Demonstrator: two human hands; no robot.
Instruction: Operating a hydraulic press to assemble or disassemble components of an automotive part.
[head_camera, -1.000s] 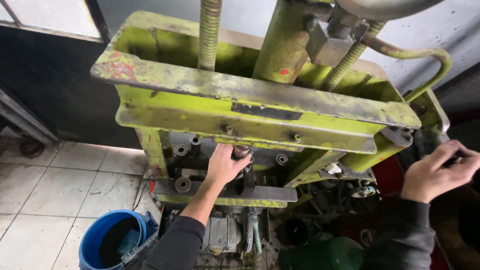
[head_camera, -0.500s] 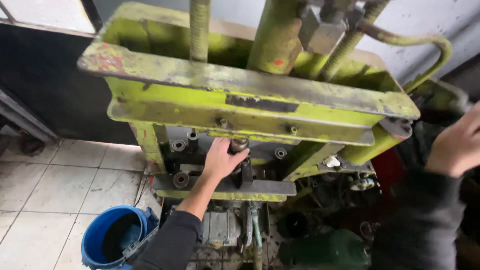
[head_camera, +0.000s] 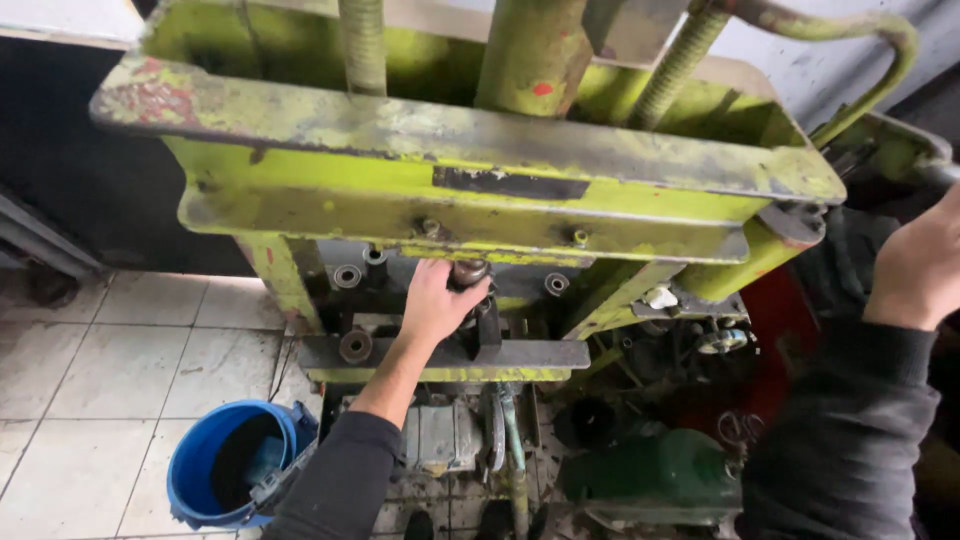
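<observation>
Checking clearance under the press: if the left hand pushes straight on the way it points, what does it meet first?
Probably the dark round part at the left hand fingertips, under the green crossbeam; depth is unclear.

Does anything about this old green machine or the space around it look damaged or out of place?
The green press is worn: paint has flaked off its top edge, with rusty red patches at the left corner. Nothing looks spilled or askew. The left hand rests on a small metal part under the frame; a blue bucket stands upright on the tiled floor.
</observation>
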